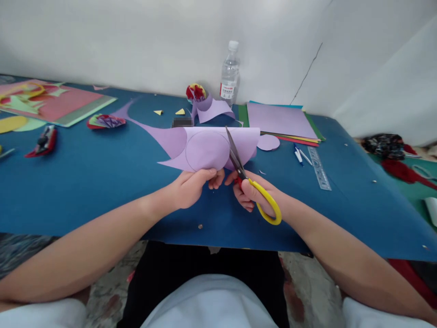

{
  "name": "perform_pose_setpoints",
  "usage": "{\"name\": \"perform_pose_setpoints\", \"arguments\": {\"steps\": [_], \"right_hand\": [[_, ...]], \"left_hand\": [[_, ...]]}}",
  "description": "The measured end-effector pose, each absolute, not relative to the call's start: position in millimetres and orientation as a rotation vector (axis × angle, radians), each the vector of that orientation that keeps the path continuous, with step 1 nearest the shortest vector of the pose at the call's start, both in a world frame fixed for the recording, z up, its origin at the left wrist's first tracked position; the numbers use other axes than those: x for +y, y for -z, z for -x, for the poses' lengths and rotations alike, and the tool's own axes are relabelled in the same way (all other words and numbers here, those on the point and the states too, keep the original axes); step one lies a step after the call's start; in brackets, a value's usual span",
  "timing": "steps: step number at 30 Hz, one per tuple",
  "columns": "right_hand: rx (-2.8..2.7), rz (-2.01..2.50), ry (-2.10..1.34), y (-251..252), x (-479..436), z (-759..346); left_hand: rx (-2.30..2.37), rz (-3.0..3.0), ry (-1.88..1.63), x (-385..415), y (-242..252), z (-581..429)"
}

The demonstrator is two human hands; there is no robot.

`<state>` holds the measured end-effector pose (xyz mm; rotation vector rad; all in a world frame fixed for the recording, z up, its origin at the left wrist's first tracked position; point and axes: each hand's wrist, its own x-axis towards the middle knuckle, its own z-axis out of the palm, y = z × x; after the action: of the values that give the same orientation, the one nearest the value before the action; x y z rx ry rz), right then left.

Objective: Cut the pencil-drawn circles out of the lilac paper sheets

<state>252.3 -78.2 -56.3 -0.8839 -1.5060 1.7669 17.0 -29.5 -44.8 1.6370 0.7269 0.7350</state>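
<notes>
My left hand (191, 187) pinches the lower edge of a lilac paper sheet (208, 148) that has a circle drawn on it and curved pieces cut away. My right hand (254, 193) grips scissors (249, 180) with yellow and red handles. Their blades point up and away into the sheet, just right of the drawn circle. Both hands are above the near middle of the blue table (102, 182).
A stack of coloured paper sheets (280, 120), a lilac disc (268, 142), pens (300, 155) and a clear ruler (320, 168) lie to the right. A water bottle (230, 75) stands at the wall. Paper flowers (105, 121), scraps and a pink sheet (58, 105) lie left.
</notes>
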Motion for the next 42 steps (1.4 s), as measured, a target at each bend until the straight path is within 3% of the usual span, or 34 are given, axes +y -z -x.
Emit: {"name": "perform_pose_setpoints", "arguments": {"steps": [18,42], "right_hand": [[-1.619,0.957,-1.580,69.8,-74.1,-258.5],[-1.620,1.021,-1.499,67.1,-75.0,-257.3]], "left_hand": [[0.599,-1.528,-0.629,-28.8,44.8,-15.9],[0.709,-1.493,-0.742,-27.5,45.8,-20.0]]}}
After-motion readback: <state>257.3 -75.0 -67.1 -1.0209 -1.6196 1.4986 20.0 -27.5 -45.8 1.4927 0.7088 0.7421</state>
